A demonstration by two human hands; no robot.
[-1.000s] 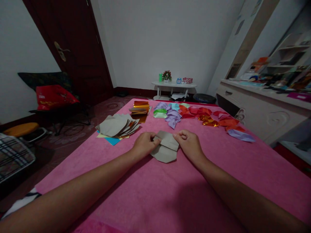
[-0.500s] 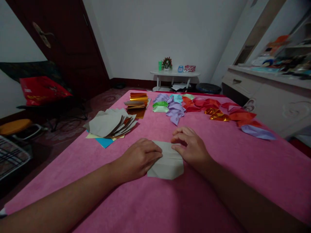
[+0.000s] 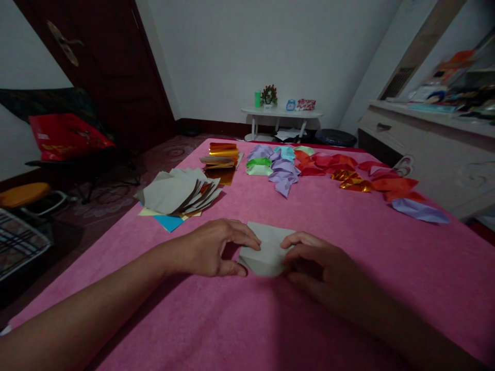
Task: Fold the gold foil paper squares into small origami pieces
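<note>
A grey-white folded sheet of paper point(image 3: 268, 252) lies on the pink cloth point(image 3: 247, 319) between my hands, its lower corners angled. My left hand point(image 3: 216, 247) holds its left side, with fingertips on top and the thumb at the lower left edge. On the right side my right hand point(image 3: 319, 263) grips the edge, fingers curled over it and the thumb lower down, partly in shadow. Left of the paper is a fanned stack of grey papers point(image 3: 170, 190) on blue and yellow sheets. Gold foil papers point(image 3: 224, 159) sit behind that stack.
Folded purple papers point(image 3: 284, 172), green ones point(image 3: 259, 166), red ones point(image 3: 334, 162) and gold ones point(image 3: 351, 180) line the far side of the cloth. A lilac folded piece point(image 3: 419, 210) lies at right. A white side table point(image 3: 281, 111) stands beyond; a cabinet point(image 3: 425, 149) is at right.
My right hand has moved down along the paper's right edge, and the lower part of the paper now looks shorter. My left thumb has spread to its lower left edge. The view has shifted slightly.
</note>
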